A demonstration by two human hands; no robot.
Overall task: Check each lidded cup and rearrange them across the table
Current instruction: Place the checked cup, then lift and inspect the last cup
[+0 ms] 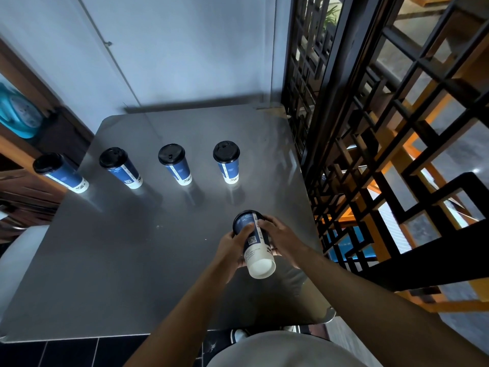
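Several blue-and-white paper cups with black lids stand upright in a row across the far half of the steel table [127,260]: one at the left edge [59,172], one beside it [120,166], one in the middle [174,164] and one on the right [226,161]. Both of my hands hold another such cup [254,242] tipped over above the table's near right part, its white base toward me and its lid end pointing away. My left hand [232,247] grips its left side. My right hand [280,238] wraps its right side.
A black lattice screen [370,154] runs along the table's right edge. A pale wall stands behind the table. Wooden shelving with a teal object [19,115] is at the left. Dark floor tiles and my shoes show below the near edge.
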